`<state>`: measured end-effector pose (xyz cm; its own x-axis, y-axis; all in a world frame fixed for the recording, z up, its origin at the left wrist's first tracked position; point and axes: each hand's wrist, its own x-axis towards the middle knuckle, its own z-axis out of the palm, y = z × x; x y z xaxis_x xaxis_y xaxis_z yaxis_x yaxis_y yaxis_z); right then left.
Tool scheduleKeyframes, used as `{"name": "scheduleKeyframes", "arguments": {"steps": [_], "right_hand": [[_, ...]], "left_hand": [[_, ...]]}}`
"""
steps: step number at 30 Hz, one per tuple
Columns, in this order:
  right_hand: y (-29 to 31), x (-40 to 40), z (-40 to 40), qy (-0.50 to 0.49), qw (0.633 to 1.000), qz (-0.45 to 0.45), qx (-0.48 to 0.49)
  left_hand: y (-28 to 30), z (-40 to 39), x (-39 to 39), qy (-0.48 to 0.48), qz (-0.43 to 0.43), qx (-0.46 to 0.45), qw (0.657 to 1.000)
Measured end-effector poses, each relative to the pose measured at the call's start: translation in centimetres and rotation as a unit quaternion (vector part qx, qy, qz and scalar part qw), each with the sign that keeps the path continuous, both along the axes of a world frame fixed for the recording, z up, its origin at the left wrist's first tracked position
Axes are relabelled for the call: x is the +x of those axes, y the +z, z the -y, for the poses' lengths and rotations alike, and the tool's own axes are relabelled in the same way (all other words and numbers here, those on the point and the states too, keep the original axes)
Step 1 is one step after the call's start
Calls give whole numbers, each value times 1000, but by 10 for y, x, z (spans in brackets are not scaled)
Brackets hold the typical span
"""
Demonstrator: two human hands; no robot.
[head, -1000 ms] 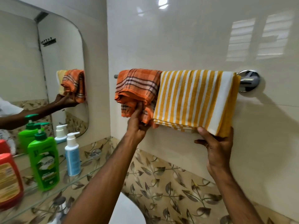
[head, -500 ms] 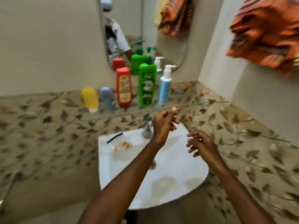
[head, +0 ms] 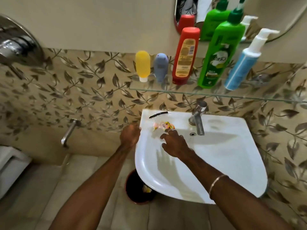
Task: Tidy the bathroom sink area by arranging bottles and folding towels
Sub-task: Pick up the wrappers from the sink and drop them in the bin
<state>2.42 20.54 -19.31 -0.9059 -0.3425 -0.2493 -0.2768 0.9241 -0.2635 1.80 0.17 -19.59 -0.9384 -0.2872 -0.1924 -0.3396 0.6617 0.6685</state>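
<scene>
Both hands are down at the white washbasin [head: 216, 163]. The left hand [head: 130, 136] sits at the basin's left rim, fingers hidden behind the edge, so I cannot tell whether it holds anything. The right hand [head: 176, 145] hovers over the bowl with fingers spread and loose, gripping nothing, its fingertips just beside a small crumpled sachet [head: 163, 126] lying on the basin's back ledge. A thin black strip [head: 158, 114] lies further back on that ledge, left of the chrome tap [head: 197, 120].

Above, the bottles stand in a row on the glass shelf [head: 182, 92]: a yellow bottle [head: 142, 66], a grey-blue bottle [head: 160, 67], a red bottle [head: 185, 55], a green pump bottle [head: 219, 53] and a blue pump bottle [head: 244, 63]. A dark red bin [head: 132, 188] stands on the floor under the basin.
</scene>
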Motion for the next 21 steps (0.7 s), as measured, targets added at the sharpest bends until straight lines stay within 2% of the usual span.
{"name": "scheduleKeyframes", "arguments": {"steps": [2,5,8,14,21], "right_hand": [[-11,-12,6,22,998,-31,46],[-25,-27,13,57,993,-68,82],[-33,-38,18,85,988,-86,95],[-38,-49,23,107,984,-57,130],[-40,-48,21,92,987,-44,126]], "left_hand": [[-15,8,1,-27,47,-23,998],[-22,5,6,-80,94,-9,992],[-25,0,1,-94,108,-27,989],[-35,2,-10,-87,131,-92,983],[-35,1,-12,-84,144,-107,980]]}}
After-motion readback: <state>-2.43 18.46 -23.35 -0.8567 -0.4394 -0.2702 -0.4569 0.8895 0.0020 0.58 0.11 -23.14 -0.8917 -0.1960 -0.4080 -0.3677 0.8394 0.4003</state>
